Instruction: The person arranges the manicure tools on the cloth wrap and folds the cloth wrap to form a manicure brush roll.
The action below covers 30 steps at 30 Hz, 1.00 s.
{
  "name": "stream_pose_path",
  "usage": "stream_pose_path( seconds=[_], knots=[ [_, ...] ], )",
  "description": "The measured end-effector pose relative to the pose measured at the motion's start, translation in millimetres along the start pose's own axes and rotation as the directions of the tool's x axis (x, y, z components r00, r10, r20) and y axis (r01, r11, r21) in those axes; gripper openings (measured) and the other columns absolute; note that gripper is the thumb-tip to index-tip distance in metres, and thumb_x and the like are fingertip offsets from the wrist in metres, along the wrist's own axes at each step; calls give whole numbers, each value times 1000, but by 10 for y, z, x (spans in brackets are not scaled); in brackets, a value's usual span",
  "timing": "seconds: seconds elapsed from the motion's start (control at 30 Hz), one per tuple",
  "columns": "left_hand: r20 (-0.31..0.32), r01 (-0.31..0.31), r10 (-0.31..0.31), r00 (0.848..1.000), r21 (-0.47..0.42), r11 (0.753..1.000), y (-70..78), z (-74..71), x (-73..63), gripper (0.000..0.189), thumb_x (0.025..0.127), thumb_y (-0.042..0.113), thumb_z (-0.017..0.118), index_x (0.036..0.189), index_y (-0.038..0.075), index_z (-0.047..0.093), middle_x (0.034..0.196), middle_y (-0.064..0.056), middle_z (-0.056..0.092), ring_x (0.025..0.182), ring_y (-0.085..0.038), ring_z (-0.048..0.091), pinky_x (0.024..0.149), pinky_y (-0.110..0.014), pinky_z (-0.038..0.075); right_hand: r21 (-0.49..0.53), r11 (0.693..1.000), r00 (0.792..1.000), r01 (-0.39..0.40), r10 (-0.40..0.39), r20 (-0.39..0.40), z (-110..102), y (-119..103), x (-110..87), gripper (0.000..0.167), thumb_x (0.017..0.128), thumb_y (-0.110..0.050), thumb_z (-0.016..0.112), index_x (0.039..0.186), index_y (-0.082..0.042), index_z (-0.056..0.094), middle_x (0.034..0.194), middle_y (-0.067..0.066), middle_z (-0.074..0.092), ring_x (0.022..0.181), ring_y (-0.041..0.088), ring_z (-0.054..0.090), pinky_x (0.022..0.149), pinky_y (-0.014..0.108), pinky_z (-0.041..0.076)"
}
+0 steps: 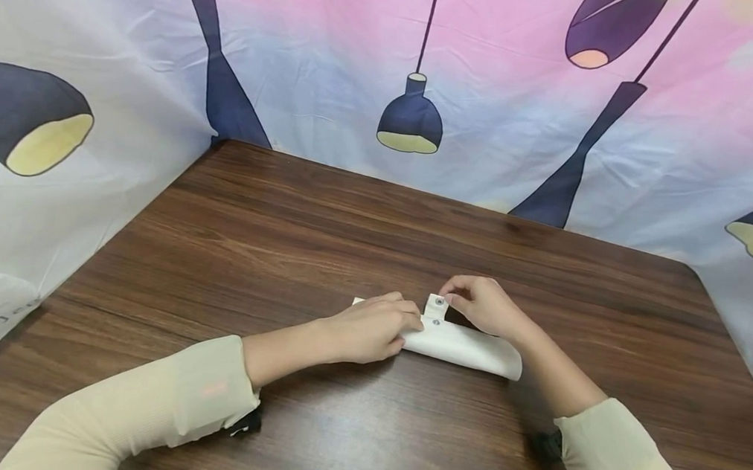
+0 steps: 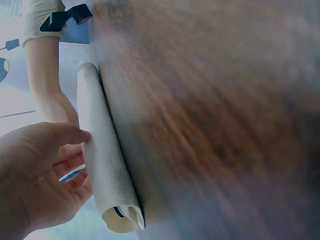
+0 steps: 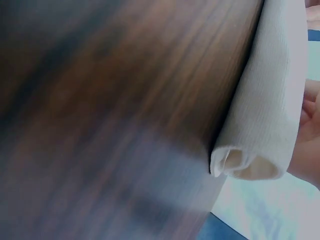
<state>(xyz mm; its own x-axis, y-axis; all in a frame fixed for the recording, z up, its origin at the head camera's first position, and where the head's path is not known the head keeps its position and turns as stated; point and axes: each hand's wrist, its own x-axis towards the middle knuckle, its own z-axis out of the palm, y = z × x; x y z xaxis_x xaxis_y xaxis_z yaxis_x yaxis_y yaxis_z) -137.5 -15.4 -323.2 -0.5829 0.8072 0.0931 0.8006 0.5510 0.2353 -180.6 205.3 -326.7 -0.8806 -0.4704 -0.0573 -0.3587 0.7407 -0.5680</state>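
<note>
A white rolled-up fabric pouch (image 1: 464, 346) lies on the table, with a short snap strap (image 1: 436, 307) standing out from its far side. Two metal snap pieces show, one on the strap and one on the roll. My left hand (image 1: 371, 329) grips the left part of the roll, fingers over the top and thumb at the near side. At the strap's right edge, my right hand (image 1: 488, 304) pinches its tip between thumb and forefinger. In the left wrist view the roll's open end (image 2: 120, 227) shows a dark strip inside; the right wrist view shows its other coiled end (image 3: 245, 165).
The brown wood-grain table (image 1: 268, 240) spreads around the roll on all sides. A fabric curtain printed with lamps (image 1: 338, 60) hangs along the back and left edges. Dark wrist devices (image 1: 246, 421) sit under both cream sleeves.
</note>
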Motion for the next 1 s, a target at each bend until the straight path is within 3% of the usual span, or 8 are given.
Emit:
stream_pose_path(
  seconds=[0.2, 0.33, 0.6, 0.8, 1.0],
  knots=[
    [-3, 0, 0, 1000, -13, 1000, -4, 8, 2, 29, 81, 8, 66, 110, 9, 66, 111, 0, 60, 97, -16, 51, 85, -25, 40, 67, 995, 997, 71, -71, 4, -21, -12, -115, 10, 86, -8, 63, 93, -10, 71, 91, 0, 67, 77, 13, 58, 64, 28, 46],
    [-6, -1, 1, 1000, -13, 1000, -4, 8, 4, 29, 81, 8, 65, 110, 9, 66, 111, 0, 60, 96, -16, 51, 84, -26, 40, 60, 992, 993, 113, -114, 6, -7, -28, -186, 11, 83, -5, 67, 90, -11, 72, 92, -3, 66, 84, 13, 59, 70, 29, 47],
    [-6, -4, 3, 1000, -24, 1000, -11, 19, 10, 29, 81, 9, 65, 110, 9, 66, 112, 0, 60, 96, -16, 51, 84, -26, 40, -76, 979, 982, 188, -184, 48, -11, -92, -277, 17, 82, -12, 69, 99, -11, 71, 105, 2, 64, 103, 25, 57, 86, 44, 44],
    [-15, -15, 15, 1000, 2, 1000, -24, 27, 14, 28, 81, 8, 65, 109, 9, 67, 110, 0, 61, 93, -15, 51, 82, -25, 40, -180, 950, 965, 256, -241, 102, -8, -152, -332, 36, 73, -22, 78, 105, -9, 67, 108, 2, 61, 99, 21, 57, 81, 37, 47],
    [-18, -24, 24, 1000, -4, 1000, -23, 31, 19, 27, 82, 7, 65, 109, 9, 68, 109, 0, 62, 93, -16, 52, 82, -24, 41, -230, 934, 962, 272, -262, 76, 29, -189, -344, 33, 72, -18, 79, 101, -8, 67, 105, 2, 61, 94, 19, 59, 76, 33, 49]
  ],
)
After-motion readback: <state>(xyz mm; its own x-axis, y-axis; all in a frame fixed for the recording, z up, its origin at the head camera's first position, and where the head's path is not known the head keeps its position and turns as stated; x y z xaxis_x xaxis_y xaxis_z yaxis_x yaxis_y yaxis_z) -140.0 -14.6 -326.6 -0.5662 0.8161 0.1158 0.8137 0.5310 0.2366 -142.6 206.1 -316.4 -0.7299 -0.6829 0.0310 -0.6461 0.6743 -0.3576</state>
